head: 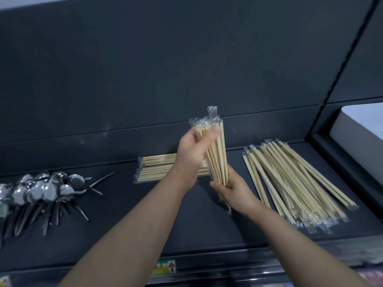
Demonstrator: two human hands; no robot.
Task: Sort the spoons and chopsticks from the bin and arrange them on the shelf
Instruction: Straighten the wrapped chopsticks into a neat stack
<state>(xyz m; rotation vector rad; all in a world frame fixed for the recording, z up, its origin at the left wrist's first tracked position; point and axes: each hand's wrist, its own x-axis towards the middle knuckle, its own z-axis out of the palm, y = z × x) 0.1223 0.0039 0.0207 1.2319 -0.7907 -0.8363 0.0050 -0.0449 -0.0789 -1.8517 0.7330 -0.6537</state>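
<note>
While bundle of wrapped chopsticks [215,154] is upright above shelf [186,224], not yet placed, sorting judged well along: spoons [39,191] heaped left, chopstick stack [154,168] centre, looser chopstick pile [290,183] right. Bin not in view. Left hand [192,150] grips bundle top; right hand [234,189] grips lower end.

Pale tan wooden chopsticks in clear plastic wrappers [294,183] lie on the dark charcoal shelf [116,230]; shiny silver metal spoons [39,193]; a yellow label with a red arrow [164,267].
</note>
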